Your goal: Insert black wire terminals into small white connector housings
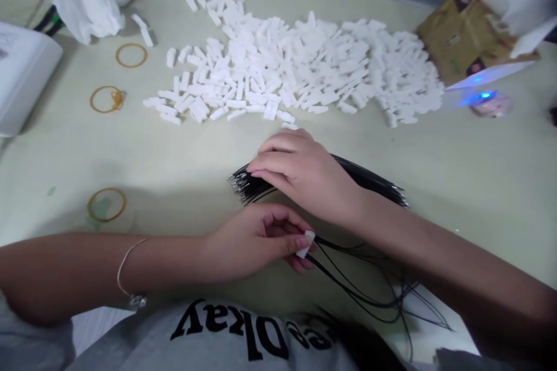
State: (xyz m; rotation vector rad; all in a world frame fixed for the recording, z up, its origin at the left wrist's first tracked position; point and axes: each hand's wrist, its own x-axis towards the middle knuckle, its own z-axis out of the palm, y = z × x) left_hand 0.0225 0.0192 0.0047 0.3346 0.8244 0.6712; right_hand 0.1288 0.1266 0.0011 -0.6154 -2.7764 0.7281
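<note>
My left hand (265, 237) pinches a small white connector housing (306, 243) between thumb and fingers, close to my body. Black wires (348, 290) run out of the housing to the right and loop downward. Farther forward, my right hand (291, 165) curls over a bundle of black wires (369, 177), its fingers closed at the left end, where bare metal terminals show. What exactly lies under those fingertips is partly hidden. The bundle's other end, also tipped with metal, fans out under the right forearm.
A wide pile of white connector housings (296, 64) covers the back of the table. Rubber bands lie on the left, the nearest a yellow band (107, 204). A brown package (465, 40) and a small device with a blue light (491, 103) stand right; a white box (26, 75) stands left.
</note>
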